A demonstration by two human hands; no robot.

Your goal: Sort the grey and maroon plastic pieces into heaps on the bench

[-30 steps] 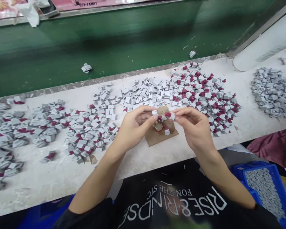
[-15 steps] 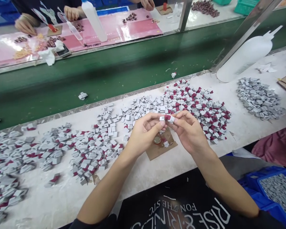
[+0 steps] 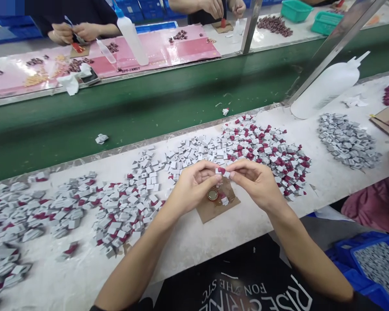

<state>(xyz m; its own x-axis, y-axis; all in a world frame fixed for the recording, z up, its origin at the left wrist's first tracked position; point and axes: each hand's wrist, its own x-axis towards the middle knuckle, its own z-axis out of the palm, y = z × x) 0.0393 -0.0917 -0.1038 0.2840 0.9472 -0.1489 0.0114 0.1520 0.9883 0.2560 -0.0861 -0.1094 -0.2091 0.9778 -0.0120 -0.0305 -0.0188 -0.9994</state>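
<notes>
A small white and dark red piece (image 3: 221, 171) is pinched between the fingertips of both hands. My left hand (image 3: 196, 185) grips its left end, and my right hand (image 3: 256, 181) has thumb and forefinger on its right end. Below them lies a brown board (image 3: 210, 211) bearing a round metal cap (image 3: 213, 194) and a small white and red piece (image 3: 224, 201). Behind my right hand spreads a heap of white and dark red pieces (image 3: 262, 144); behind my left hand are plain grey-white pieces (image 3: 189, 151).
More grey and red pieces (image 3: 123, 211) cover the table's left. A large white bottle (image 3: 327, 88) stands back right beside a metal post (image 3: 324, 54) and a grey heap (image 3: 346, 140). Blue crates (image 3: 353, 255) sit lower right. Other people's hands (image 3: 84, 32) work across the green channel (image 3: 149, 103).
The view has shifted slightly. Both hands still hold the small piece, with the right fingers drawn closer to its end. Across the channel, a person's hands have come together and lifted.
</notes>
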